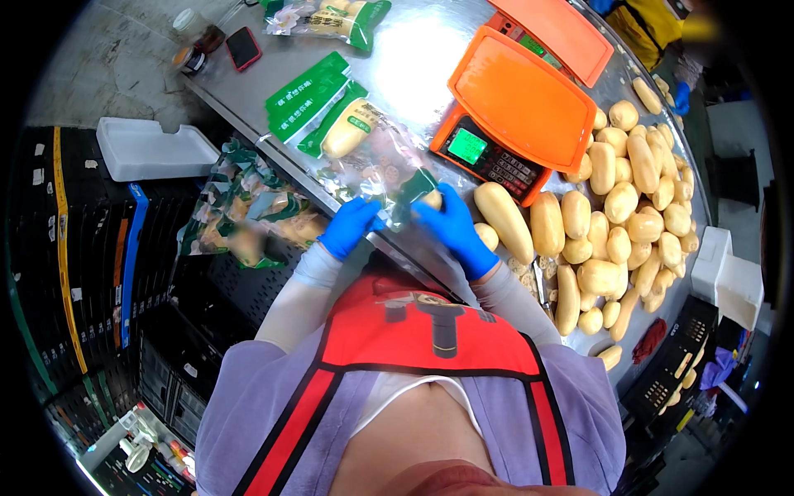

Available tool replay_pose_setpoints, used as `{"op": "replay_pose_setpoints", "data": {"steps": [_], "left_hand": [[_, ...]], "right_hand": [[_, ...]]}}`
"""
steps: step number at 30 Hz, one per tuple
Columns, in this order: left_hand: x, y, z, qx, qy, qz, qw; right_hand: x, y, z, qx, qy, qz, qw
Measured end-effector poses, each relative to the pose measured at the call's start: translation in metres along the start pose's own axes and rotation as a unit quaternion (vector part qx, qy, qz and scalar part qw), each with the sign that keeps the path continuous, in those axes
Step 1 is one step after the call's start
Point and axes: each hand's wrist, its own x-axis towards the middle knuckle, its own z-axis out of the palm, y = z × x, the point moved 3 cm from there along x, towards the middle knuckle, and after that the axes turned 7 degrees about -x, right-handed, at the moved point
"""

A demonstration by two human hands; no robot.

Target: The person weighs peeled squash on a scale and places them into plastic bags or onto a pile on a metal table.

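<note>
My left hand, in a blue glove, pinches the near edge of a clear printed plastic bag at the table's edge. At the bag's green end, my right hand, gloved too, has its fingers around a peeled lotus root piece. How far that piece sits inside the bag is hard to tell. Beyond the hands, a bag with a lotus root in it lies beside stacked green-topped bags. A long lotus root and a short one rest right of my right hand.
An orange scale with a lit display stands ahead, a second scale behind it. Peeled lotus roots are heaped at right, near a knife. Left are a phone, a white foam box and a crate with filled bags.
</note>
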Motion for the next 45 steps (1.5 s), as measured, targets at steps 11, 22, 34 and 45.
{"op": "replay_pose_setpoints", "data": {"steps": [11,22,34,45], "left_hand": [[0.000,-0.021,-0.006,-0.013,-0.009,-0.005,1.000],[0.007,-0.017,-0.007,0.028,-0.087,-0.043,0.995],[0.004,-0.020,-0.028,-0.028,-0.054,-0.056,0.997],[0.008,-0.006,-0.027,-0.023,-0.103,-0.068,0.992]], "right_hand": [[0.011,0.028,0.022,-0.089,0.053,-0.109,0.989],[0.074,-0.014,0.056,-0.001,-0.062,-0.234,0.970],[0.087,-0.004,0.067,-0.258,-0.101,-0.319,0.906],[0.097,-0.023,0.080,-0.287,-0.097,-0.291,0.907]]}}
